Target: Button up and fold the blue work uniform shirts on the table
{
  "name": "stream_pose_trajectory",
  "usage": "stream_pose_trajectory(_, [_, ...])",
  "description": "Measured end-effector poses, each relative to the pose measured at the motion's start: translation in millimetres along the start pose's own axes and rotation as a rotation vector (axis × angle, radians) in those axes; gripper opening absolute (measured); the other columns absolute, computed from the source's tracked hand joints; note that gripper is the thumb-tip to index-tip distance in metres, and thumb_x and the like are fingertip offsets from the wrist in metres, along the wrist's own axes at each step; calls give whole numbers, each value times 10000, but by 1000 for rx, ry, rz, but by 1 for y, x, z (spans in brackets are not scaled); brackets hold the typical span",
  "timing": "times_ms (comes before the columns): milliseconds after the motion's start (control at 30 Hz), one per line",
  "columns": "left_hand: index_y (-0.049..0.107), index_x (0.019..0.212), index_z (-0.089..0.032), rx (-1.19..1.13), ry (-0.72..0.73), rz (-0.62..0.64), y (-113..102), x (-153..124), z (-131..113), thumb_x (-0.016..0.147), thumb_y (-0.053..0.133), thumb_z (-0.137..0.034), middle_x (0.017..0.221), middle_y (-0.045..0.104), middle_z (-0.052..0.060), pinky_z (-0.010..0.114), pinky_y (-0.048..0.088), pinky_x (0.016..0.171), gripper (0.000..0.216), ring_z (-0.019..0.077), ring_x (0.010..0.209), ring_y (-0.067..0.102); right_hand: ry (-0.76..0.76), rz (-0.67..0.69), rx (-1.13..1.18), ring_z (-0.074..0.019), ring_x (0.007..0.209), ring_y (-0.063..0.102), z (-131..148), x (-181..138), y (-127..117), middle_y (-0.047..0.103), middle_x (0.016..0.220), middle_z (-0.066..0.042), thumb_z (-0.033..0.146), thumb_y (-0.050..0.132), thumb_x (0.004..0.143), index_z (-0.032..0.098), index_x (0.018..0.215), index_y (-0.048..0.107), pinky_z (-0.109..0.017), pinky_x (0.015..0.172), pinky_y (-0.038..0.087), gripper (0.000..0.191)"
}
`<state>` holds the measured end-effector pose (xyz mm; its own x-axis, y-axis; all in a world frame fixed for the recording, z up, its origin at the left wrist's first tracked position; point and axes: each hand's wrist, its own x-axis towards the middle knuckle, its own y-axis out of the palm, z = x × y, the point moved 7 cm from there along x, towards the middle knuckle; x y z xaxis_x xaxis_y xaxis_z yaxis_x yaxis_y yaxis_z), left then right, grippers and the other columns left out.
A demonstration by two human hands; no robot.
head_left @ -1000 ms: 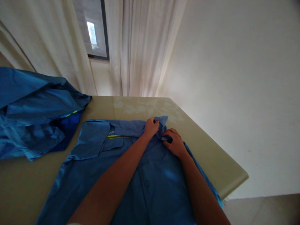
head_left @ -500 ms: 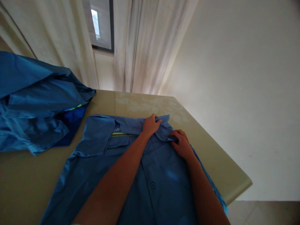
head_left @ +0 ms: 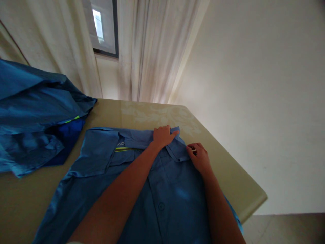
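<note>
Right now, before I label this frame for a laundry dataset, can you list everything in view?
shirt: one, blue, spread flat on the table, front up
stripe: one, yellow-green, on the shirt below the collar
garment pile: one heap, blue, on the table's left side
table: one, beige, under both
curtains: white, behind the table
window: one, dark-framed, between the curtains
wall: off-white, on the right
left hand: flat on the collar
right hand: fingers curled at the shirt's edge beside the collar tip
</note>
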<state>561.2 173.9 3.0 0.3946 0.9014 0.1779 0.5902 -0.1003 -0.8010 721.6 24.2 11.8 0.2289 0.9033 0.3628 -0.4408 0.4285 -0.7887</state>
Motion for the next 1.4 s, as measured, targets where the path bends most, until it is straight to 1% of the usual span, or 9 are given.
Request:
stream_pose_trajectory(200, [683,1215,-170,76,43,221,12,37,2,1006,511,-416,1261,705,178,358,490,954,366,293,1174,655,171,50,-171,-215,697,641,-20,-4,4,667,738,-26,546,571,936,236,962,655,-317,672,449,322])
stream_pose_trajectory(400, [700,1225,-84,175,71,404,7,52,12,932,592,-595,1278,689,246,380,506,954,599,358,1173,663,227,65,-190,-215,726,635,-23,-6,8,704,793,-68,543,664,852,221,819,672,-298,642,412,324])
stream_pose_trajectory(567, [780,1020,-141,242,99,528,-9,61,9,631,906,-526,1118,765,175,361,537,893,562,346,1032,712,208,113,-31,-192,661,622,-8,-1,10,694,699,-42,409,589,841,192,764,706,-287,629,417,258])
stream_pose_trajectory(667, [734,1164,-184,270,135,432,-25,66,5,760,818,-528,1280,713,158,434,474,1025,537,355,1196,644,196,102,59,-184,650,624,2,14,9,687,676,-38,447,549,884,169,773,710,-275,615,421,340])
stream_pose_trajectory(800, [521,1448,-184,314,161,261,-50,55,19,972,520,-581,1481,565,200,593,333,1131,620,385,1381,488,279,229,-124,-212,726,671,-11,38,18,729,769,-63,323,648,833,164,856,728,-294,672,457,180])
stream_pose_trajectory(1000, [613,1328,-157,466,-46,268,-108,9,124,991,399,-599,1418,601,223,603,400,1057,596,402,1279,563,49,126,-158,-271,1128,658,4,81,25,681,1277,-163,442,518,989,163,1317,636,-388,1020,477,447])
stream_pose_trajectory(1100, [668,1183,-163,484,-99,250,-124,-22,168,955,430,-675,1319,656,209,545,439,1013,609,394,1223,588,-40,156,-191,-298,1459,411,35,95,60,462,1578,-148,514,364,1053,182,1542,447,-445,1200,309,596])
stream_pose_trajectory(1267, [642,1110,-167,455,4,137,-117,-46,186,1022,349,-611,1087,727,157,398,470,896,540,319,1045,670,-138,411,-323,-271,1567,224,77,95,143,278,1695,-61,638,214,1052,259,1619,335,-502,1262,150,693])
stream_pose_trajectory(1400, [630,1136,-142,475,-21,77,-122,-32,180,1034,366,-573,1080,727,166,385,471,888,516,318,1039,677,-107,437,-374,-276,1573,209,87,103,152,252,1700,-81,648,198,1045,223,1633,309,-504,1266,133,734])
